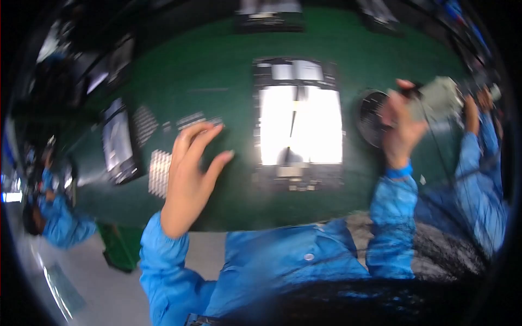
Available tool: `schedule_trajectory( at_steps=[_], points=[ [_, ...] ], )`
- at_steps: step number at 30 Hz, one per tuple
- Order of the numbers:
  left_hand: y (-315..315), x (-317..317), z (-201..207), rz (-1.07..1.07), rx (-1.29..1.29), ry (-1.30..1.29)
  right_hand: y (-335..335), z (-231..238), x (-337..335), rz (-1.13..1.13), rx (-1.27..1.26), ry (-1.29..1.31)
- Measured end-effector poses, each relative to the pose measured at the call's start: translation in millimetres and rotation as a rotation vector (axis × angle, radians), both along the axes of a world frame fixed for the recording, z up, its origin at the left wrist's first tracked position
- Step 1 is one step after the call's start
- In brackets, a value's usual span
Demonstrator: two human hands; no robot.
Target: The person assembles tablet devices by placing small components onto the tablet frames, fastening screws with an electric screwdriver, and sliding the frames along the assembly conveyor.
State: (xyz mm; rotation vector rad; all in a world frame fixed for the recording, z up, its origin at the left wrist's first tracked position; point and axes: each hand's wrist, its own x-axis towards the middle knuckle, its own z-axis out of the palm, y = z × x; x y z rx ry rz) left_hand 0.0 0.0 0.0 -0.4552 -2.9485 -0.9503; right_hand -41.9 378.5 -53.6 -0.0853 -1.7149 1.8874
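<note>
Holding nothing, thumb set apart from curled fingers, the left hand (190,168) is just beside the ridged sheet (159,173); the right hand (401,122) is blurred near the black disc (372,111), and whether it grips the pale thing (443,98) cannot be told. Between the hands, the panel (314,125) lies untouched on the green surface (228,201). It looks partly assembled, though what remains is unclear from the blur.

A green worktable (196,57) carries a dark-framed panel (321,125) (its middle glaring white), a round dark dish (371,117), a ridged white piece (159,174) and a dark-edged silvery panel (117,142).
</note>
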Motion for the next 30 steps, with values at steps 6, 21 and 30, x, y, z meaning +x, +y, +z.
schedule_trajectory(
  at_steps=[6,21,30],
  points=[
    [-67,-61,-36,0.046,-0.178,0.215,-8,15,-17,0.030,-0.203,0.234],
    [-39,-91,-48,-0.164,0.005,0.478,-104,22,-19,0.228,-0.204,0.047],
    [5,-47,-33,-0.191,0.825,-0.292,-120,30,-15,0.434,-0.293,0.059]
  ],
)
